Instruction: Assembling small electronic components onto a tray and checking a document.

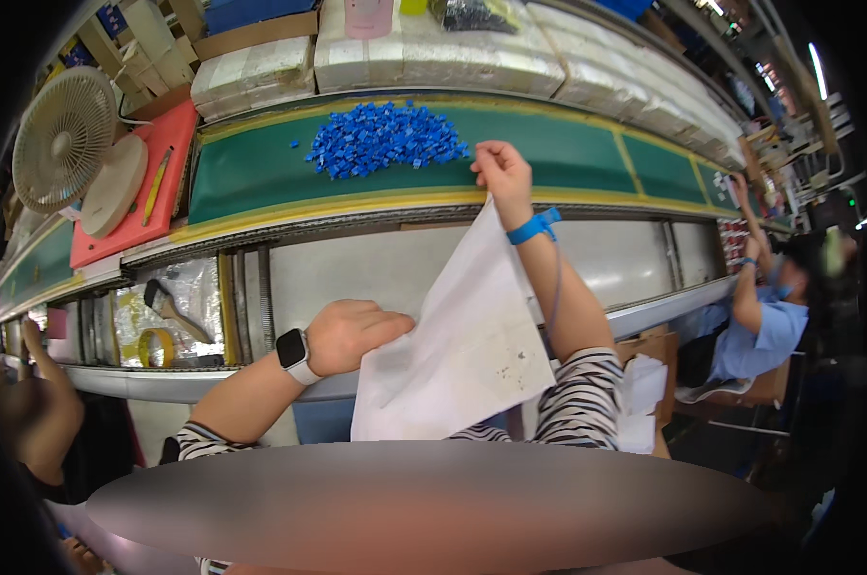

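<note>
A white sheet [457, 335], paper-like or a flat bag, slants up in front of me with dark specks near its lower right. My left hand [350, 335], a watch on its wrist, is closed on the sheet's left edge; the thumb is hidden. Higher up, the sheet narrows to a corner under my right hand [505, 177]. That hand's fingers are curled and pinched around the corner, beside the right end of a pile of small blue pieces [385, 139]. A blue strap [533, 226] with a cord circles my right wrist.
The pile lies on a green conveyor belt [567, 158]. White foam blocks [438, 65] line its far side. At left are a fan [64, 139] and a yellow cutter [155, 187] on a red board; nearer lie a brush [177, 311] and tape roll [155, 347]. Co-workers sit on both sides.
</note>
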The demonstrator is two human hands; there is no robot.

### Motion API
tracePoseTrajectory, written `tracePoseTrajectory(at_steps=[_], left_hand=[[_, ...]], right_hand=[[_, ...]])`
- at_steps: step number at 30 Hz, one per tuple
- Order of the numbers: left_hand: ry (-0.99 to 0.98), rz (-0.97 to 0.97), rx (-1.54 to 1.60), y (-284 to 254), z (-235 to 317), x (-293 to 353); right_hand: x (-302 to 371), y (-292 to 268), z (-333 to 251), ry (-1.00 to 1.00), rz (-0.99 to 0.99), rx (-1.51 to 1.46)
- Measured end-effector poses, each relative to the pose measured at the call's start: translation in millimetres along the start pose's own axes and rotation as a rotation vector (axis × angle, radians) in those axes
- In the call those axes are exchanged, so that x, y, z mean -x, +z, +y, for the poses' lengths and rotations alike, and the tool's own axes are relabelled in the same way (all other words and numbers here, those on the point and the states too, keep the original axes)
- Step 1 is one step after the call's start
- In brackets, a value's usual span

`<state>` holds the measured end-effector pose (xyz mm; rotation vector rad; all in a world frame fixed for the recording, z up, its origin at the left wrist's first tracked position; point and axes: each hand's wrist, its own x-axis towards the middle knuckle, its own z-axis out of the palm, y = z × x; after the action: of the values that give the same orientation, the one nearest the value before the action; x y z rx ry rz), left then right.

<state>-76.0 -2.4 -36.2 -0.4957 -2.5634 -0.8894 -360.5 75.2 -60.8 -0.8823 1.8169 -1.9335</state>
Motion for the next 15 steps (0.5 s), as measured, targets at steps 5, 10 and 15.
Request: tracePoseTrajectory(at_steps=[5, 10, 15], left_hand=[[0.033, 0.019, -0.005, -3.7, 1.1, -0.9], [-0.001, 0.051, 0.01, -0.3, -5.2, 2.2], [-0.084, 0.099, 0.113, 1.2, -8.8, 1.6]], right_hand=[[-26.5, 14.5, 7.7, -0.274, -0.031, 0.449], [-27.6, 21.1, 9.6, -0.333, -0.051, 0.745], [-18.0, 22.3, 2.4, -0.369, -0.102, 0.883]])
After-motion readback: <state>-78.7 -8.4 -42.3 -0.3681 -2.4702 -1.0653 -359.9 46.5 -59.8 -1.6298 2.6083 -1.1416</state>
